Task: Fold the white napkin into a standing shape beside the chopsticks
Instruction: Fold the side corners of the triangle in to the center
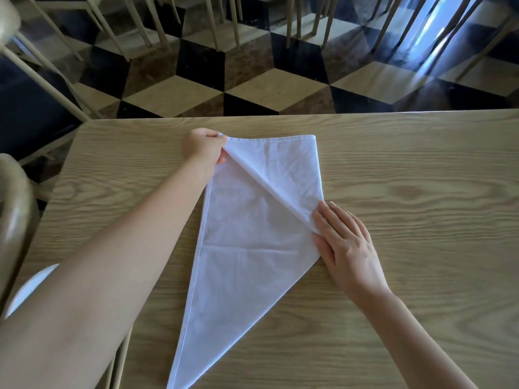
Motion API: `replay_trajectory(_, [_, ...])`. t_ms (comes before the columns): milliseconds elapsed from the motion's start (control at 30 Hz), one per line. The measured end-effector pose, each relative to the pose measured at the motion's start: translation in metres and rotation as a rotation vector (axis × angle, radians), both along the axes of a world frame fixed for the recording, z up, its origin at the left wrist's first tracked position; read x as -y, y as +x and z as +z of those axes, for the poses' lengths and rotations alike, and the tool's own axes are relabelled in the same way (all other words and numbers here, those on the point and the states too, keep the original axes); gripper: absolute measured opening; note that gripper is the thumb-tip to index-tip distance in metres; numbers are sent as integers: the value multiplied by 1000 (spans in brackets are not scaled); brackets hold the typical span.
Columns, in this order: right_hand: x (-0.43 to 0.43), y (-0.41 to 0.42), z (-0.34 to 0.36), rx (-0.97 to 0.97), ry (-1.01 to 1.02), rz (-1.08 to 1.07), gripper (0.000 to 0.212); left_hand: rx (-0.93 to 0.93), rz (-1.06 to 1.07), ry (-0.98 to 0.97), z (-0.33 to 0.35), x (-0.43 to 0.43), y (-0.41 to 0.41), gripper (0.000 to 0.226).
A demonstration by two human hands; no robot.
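Note:
The white napkin (pixel 247 242) lies on the wooden table (pixel 421 197), folded into a long kite-like shape whose point reaches the near edge of the view. My left hand (pixel 203 147) pinches its far left corner, where an upper flap folds diagonally across. My right hand (pixel 344 242) lies flat with fingers apart, pressing the napkin's right corner onto the table. A pair of chopsticks (pixel 119 363) shows partly at the lower left, mostly hidden under my left forearm.
A white plate (pixel 31 287) peeks out at the left beneath my left arm. A chair back (pixel 14 214) curves at the far left. Beyond the table's far edge are a checkered floor (pixel 252 80) and several chair legs.

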State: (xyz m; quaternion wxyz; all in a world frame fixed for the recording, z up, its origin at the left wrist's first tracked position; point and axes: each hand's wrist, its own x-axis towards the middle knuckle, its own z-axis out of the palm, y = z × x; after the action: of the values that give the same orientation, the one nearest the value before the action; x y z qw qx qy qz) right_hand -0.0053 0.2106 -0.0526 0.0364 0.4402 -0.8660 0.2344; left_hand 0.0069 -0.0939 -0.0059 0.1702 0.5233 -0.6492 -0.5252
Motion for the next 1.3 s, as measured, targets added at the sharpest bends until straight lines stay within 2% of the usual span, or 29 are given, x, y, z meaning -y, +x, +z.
replay_trajectory(67, [-1,0,-1,9,28,13,41,37,-39,-73,-2,2,1,9])
replay_trajectory(133, [-3,0,0,24,73,22,44,115,-46,-192,-1,0,2,21])
replay_trajectory(200, [-3,1,3,45,116,19,51,226,-76,-456,3,-12,3,31])
replay_trajectory(233, [-3,3,4,59,131,15,55,217,-128,-607,4,-26,3,34])
replay_trajectory(300, [-3,6,7,77,158,13,58,37,-366,-805,4,-71,1,37])
replay_trajectory(367, [-2,10,7,71,205,29,57,-145,-775,-924,-6,-114,-2,42])
replay_trajectory(433, [-2,11,5,61,264,46,57,-62,-1138,-994,-24,-134,-5,47])
replay_trajectory(500, [-2,11,3,44,307,58,58,132,-1285,-998,-36,-130,-4,56])
replay_trajectory(600, [-5,13,3,30,324,53,60,270,-1327,-1038,-40,-120,-7,67])
replay_trajectory(733, [-17,21,3,11,297,40,55,395,-1267,-1001,-37,-110,-18,58])
replay_trajectory(800, [-23,23,4,12,284,33,53,449,-1259,-1008,-37,-105,-23,61])
replay_trajectory(933, [-31,26,4,10,314,37,54,478,-1256,-999,-36,-87,-34,64])
replay_trajectory(1167, [-32,35,1,18,229,5,49,555,-1117,-998,-38,-46,-49,61])
replay_trajectory(1300, [-39,35,5,63,58,-68,46,542,-1112,-1115,-27,-66,-38,61])
